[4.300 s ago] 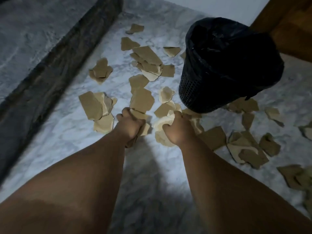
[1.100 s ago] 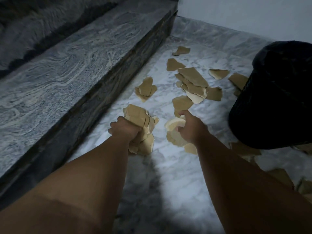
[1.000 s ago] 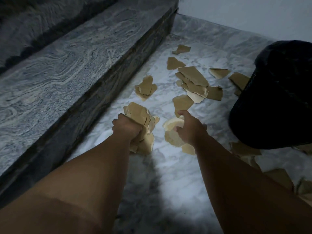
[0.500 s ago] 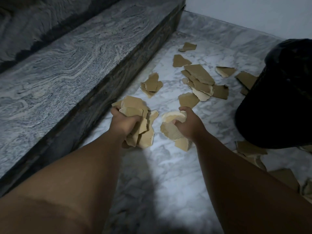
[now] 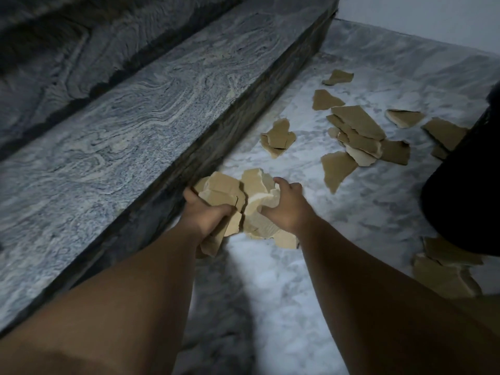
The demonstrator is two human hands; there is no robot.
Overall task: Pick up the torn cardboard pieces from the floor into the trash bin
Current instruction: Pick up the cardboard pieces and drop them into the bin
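Brings both fistfuls together since a moment ago: clutches cardboard pieces [image 5: 220, 190] in the curled left hand [image 5: 207, 216], more in the curled right hand [image 5: 288, 212], wads touching, long axes pointing away from the body, low over the floor [image 5: 270, 280] beside the step [image 5: 162, 104], trash bin [image 5: 465, 185] well right.

No text, label, brand, number or sign can be read on anything in view

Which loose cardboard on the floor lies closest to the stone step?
The small stack lying alone beside the step; the other loose pieces sit further right, toward the black bin.
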